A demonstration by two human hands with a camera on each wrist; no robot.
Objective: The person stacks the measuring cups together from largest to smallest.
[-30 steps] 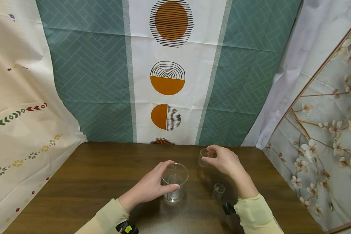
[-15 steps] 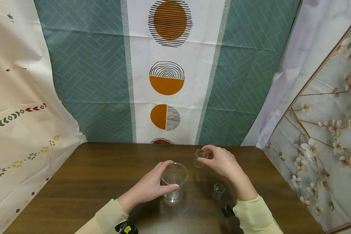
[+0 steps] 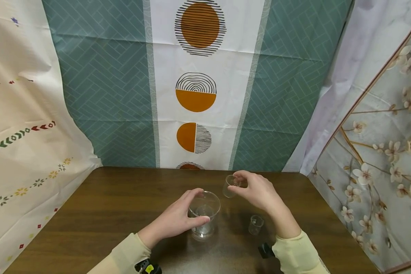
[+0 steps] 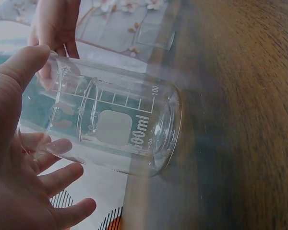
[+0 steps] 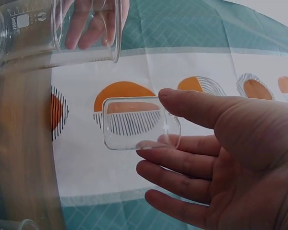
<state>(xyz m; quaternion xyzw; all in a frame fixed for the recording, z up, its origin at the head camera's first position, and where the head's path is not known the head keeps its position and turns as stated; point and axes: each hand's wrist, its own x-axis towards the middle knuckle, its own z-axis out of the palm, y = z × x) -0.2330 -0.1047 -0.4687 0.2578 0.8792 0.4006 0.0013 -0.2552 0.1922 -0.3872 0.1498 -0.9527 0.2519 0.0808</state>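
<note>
A large glass beaker (image 3: 204, 224) marked 600ml stands upright on the table, with a smaller marked beaker (image 4: 89, 110) nested inside it. My left hand (image 3: 179, 217) holds the large beaker near its rim, thumb on one side and fingers on the other. To the right and farther back, my right hand (image 3: 258, 189) pinches a small clear beaker (image 5: 129, 122) near its rim between thumb and fingers. That small beaker is upright, off the table, apart from the large one. Another small beaker (image 3: 256, 225) stands on the table, nearer me than the right hand.
The brown wooden table (image 3: 123, 201) reaches back to a green and white patterned cloth (image 3: 198, 114). A pale embroidered cloth (image 3: 27, 152) hangs along the left, and a flowered cloth (image 3: 376, 182) along the right.
My right hand has moved left with the small beaker, closer to the large beaker. The left hand, the large beaker and the other small beaker have stayed in place.
</note>
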